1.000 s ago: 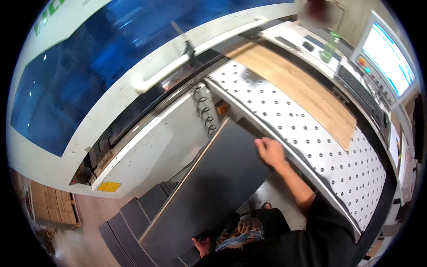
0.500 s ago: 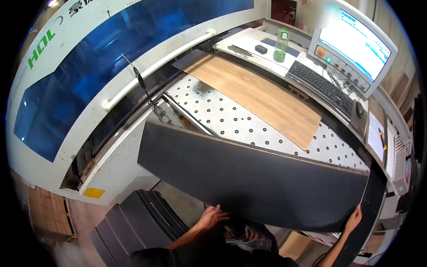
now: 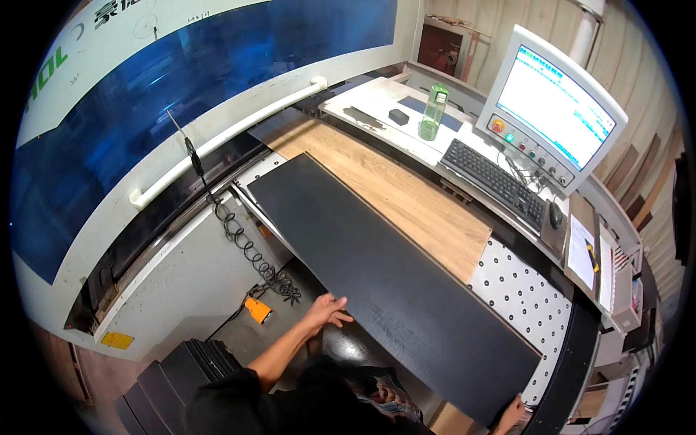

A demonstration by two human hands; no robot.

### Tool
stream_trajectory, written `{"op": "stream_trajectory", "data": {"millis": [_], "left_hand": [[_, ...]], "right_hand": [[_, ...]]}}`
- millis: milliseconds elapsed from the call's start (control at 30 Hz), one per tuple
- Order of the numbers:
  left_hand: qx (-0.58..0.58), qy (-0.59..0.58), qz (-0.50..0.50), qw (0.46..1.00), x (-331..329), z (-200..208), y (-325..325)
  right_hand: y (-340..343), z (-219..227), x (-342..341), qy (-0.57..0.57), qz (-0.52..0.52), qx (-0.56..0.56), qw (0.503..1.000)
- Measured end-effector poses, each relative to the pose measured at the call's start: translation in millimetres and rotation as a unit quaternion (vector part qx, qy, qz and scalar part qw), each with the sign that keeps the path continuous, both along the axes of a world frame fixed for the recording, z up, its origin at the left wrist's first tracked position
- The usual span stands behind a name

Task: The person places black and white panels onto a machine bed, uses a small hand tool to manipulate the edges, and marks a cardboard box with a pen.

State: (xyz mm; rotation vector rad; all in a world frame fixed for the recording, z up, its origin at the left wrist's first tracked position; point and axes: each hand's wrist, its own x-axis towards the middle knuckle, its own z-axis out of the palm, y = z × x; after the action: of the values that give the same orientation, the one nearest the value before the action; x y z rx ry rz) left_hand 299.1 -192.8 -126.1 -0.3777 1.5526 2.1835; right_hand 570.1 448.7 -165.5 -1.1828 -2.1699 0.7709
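Left hand [image 3: 328, 310]: fingers spread along the near edge of the long black panel [image 3: 384, 279].
Right hand [image 3: 512, 415]: clasps the panel's far corner; finger spread indiscernible.
Panel: beyond both hands, lying over the wooden board [image 3: 406, 196] and perforated table [image 3: 525, 301].

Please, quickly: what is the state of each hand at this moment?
Left hand: fingers spread, pressing on the near edge of the black panel.
Right hand: gripping the panel's lower right corner; mostly hidden.
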Motion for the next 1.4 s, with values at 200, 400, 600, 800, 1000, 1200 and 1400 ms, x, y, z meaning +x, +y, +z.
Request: {"op": "stream_trajectory", "data": {"millis": [200,400,600,800,1000,1200,1400], "left_hand": [[-0.367,0.079,-0.146,0.915,-142,44,-97],[-0.615,0.242,0.152,0.735,-242,24,-177],[-0.613,0.163,0.012,0.773,-317,-20,-187],[-0.63,0.145,0.023,0.762,-358,-20,-177],[-0.643,0.112,0.036,0.757,-407,-22,-177],[-0.645,0.137,0.051,0.75,-410,-17,-192],[-0.657,0.147,0.058,0.737,-414,-19,-189]], "right_hand": [[-72,54,-157,-0.169,0.111,-0.127,0.971],[-191,70,-251,-0.106,0.269,0.06,0.955],[-246,29,-289,-0.151,0.294,0.113,0.937],[-222,29,-339,-0.126,0.321,0.107,0.933],[-203,33,-396,-0.128,0.36,0.074,0.921],[-222,44,-409,-0.149,0.362,0.079,0.917],[-226,39,-408,-0.123,0.361,0.119,0.917]]}}
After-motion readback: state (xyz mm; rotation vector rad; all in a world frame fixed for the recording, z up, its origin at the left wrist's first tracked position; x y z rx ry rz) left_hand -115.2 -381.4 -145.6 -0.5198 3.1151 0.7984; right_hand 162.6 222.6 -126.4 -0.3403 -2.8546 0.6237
